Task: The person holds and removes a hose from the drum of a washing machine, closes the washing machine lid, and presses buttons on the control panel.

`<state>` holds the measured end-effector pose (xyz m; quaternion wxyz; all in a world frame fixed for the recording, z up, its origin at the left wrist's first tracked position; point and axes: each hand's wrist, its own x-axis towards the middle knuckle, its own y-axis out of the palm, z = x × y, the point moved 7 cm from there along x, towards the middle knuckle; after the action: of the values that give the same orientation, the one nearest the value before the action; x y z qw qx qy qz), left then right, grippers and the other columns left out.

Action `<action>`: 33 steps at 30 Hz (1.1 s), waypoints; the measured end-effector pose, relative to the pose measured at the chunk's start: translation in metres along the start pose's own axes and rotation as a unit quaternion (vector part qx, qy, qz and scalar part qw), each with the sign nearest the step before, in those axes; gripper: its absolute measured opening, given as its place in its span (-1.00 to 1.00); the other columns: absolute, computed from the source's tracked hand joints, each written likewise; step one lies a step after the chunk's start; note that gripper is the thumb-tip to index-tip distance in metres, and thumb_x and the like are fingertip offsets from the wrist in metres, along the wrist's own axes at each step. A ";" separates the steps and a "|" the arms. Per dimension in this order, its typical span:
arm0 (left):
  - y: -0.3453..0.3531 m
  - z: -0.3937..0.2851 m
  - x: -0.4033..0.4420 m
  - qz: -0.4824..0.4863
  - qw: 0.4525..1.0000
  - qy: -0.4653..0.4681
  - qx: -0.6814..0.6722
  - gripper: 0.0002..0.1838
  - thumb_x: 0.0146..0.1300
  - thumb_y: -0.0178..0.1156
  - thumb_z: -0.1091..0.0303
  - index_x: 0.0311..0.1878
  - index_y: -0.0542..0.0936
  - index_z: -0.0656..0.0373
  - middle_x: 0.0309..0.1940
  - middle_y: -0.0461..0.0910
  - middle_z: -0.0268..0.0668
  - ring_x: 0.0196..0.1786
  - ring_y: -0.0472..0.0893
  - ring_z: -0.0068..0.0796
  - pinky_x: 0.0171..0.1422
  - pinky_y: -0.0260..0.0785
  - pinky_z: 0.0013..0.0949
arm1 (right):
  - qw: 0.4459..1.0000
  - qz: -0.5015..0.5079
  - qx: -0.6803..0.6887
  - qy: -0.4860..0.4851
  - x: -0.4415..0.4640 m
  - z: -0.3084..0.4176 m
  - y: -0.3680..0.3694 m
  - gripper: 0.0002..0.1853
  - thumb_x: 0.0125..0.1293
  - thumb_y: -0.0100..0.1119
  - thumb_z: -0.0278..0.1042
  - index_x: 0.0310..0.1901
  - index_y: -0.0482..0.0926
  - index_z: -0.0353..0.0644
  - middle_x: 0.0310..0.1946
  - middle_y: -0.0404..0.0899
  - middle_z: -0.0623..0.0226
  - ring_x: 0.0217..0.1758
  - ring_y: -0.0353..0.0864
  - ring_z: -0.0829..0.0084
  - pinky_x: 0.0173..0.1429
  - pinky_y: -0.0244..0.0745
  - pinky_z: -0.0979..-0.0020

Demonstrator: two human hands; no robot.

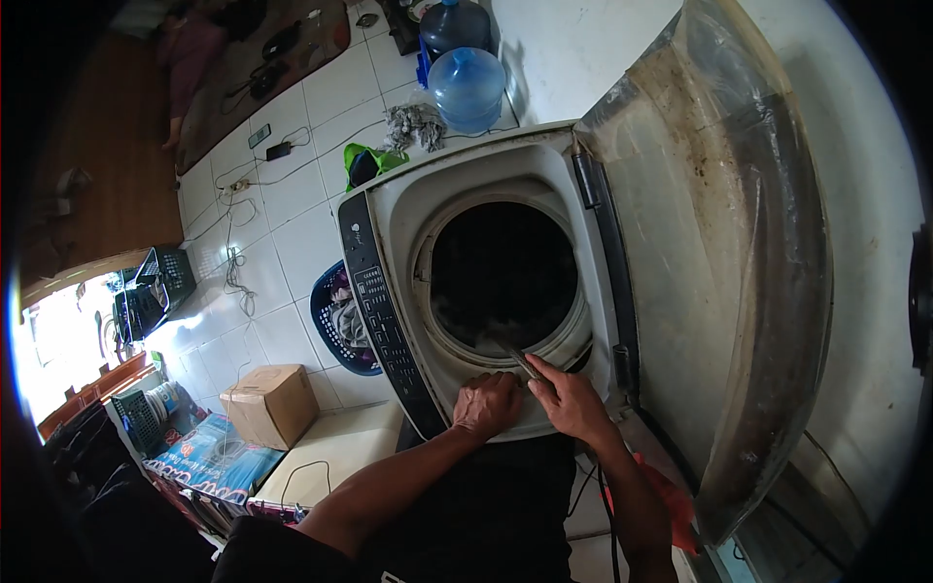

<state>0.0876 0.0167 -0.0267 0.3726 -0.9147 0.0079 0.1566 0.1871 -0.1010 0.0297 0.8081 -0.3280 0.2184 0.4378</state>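
Observation:
A top-loading washing machine (389, 219) stands in front of me with its lid (700, 223) raised to the right. Its round drum opening (502, 267) is dark inside, with a faint whitish haze near the lower rim. My left hand (489, 402) rests closed on the near rim of the machine; what it holds, if anything, is hidden. Just to its right, my right hand (573, 396) is closed around a thin tool (518, 359), whose tip points up and left over the drum's edge. The two hands are close together.
A blue basket of clothes (342, 325) is left of the machine. Beyond it are water bottles (466, 92), a grey cloth (415, 126) and cables on the tiled floor (282, 185). A cardboard box (269, 403) sits at lower left. Part of a person (185, 58) shows at upper left.

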 end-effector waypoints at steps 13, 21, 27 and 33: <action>-0.002 0.000 -0.001 -0.006 1.000 0.005 -0.019 -0.85 0.28 0.34 0.31 -0.29 0.61 0.16 -0.43 0.68 -0.14 -0.32 0.74 0.00 -0.22 0.59 0.05 | 0.992 0.027 0.121 -0.031 0.004 0.004 0.005 -0.45 0.61 0.20 -0.20 0.52 0.47 -0.24 0.23 0.70 -0.13 0.30 0.72 -0.02 0.31 0.60 0.23; 0.002 0.001 -0.002 0.002 1.000 0.000 -0.017 -0.86 0.28 0.33 0.30 -0.29 0.61 0.12 -0.41 0.69 -0.18 -0.31 0.74 -0.05 -0.19 0.61 0.01 | 0.991 0.005 0.125 -0.057 -0.001 0.001 0.001 -0.47 0.64 0.20 -0.27 0.56 0.46 -0.13 -0.54 0.41 0.42 -0.47 0.28 0.67 -0.32 0.32 0.47; 0.000 0.001 -0.001 0.014 1.000 -0.009 -0.014 -0.87 0.28 0.30 0.28 -0.23 0.62 0.11 -0.36 0.71 -0.19 -0.23 0.76 -0.06 -0.11 0.62 0.00 | 0.991 -0.002 0.122 -0.057 -0.008 -0.009 -0.002 -0.47 0.62 0.21 -0.29 0.55 0.47 -0.13 -0.55 0.36 0.46 -0.47 0.27 0.66 -0.35 0.28 0.44; -0.004 -0.002 0.000 0.007 1.000 -0.011 -0.014 -0.89 0.28 0.29 0.30 -0.21 0.64 0.11 -0.34 0.74 -0.18 -0.24 0.77 -0.07 -0.12 0.62 0.00 | 0.997 -0.019 0.068 -0.011 -0.017 -0.011 -0.013 -0.48 0.61 0.20 -0.28 0.53 0.48 -0.16 -0.53 0.43 0.36 -0.47 0.33 0.60 -0.34 0.35 0.38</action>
<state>0.0886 0.0187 -0.0225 0.3589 -0.9178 0.0078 0.1697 0.1886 -0.1238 0.0373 0.8393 -0.2713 0.2325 0.4099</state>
